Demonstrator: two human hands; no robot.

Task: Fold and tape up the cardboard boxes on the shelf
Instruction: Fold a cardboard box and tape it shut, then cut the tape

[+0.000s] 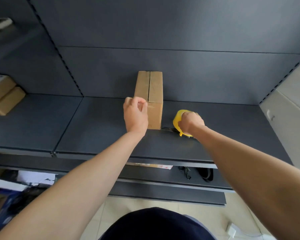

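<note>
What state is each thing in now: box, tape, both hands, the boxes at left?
box: on the shelf, top flaps folded shut, seam showing; taped or not, unclear.
dispenser: yellow, on the shelf right of the box, gripped by the right hand.
right hand: curled round the dispenser.
left hand: fingers curled at the box's front left corner; contact unclear.
side boxes: closed, stacked, far left.

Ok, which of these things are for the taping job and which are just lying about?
Job: cardboard box on the shelf; yellow tape dispenser, gripped by the right hand; left hand at the box's corner; stacked boxes far left, likely same batch.
Lying about: black cords on the lower shelf; white plug on the floor.
</note>
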